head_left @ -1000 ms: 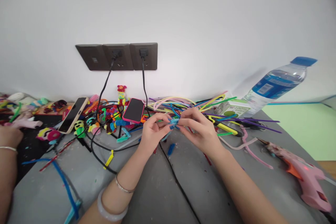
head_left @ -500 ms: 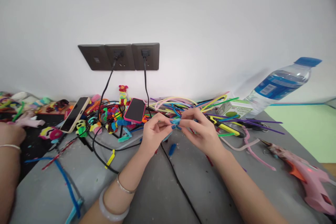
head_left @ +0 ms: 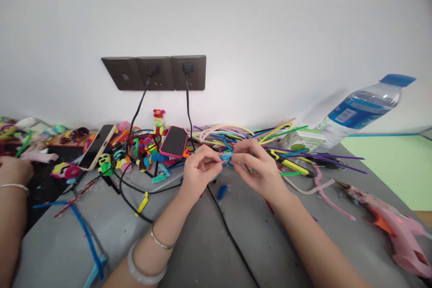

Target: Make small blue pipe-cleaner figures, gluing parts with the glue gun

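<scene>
Left hand point(head_left: 199, 171): thumb and fingers drawn together, pinching the left side of the blue piece point(head_left: 227, 157).
Right hand point(head_left: 259, 166): same near-closed pinch on its right side; exact contact hidden.
Blue piece: between the two hands, above the gray table point(head_left: 199, 252); two-handed grip probably because it's so small.
Loose blue bit point(head_left: 222, 191): on the table, just below the hands.
Pipe cleaners point(head_left: 216, 131): heaped behind the hands, likely for easy reach.
Glue gun point(head_left: 393, 225): lying far right, probably parked clear of the hands.

Fuzzy-looking held blue piece point(head_left: 227, 156), glossy clear plastic bottle point(head_left: 362, 109), matt grey tabletop point(head_left: 192, 252).
</scene>
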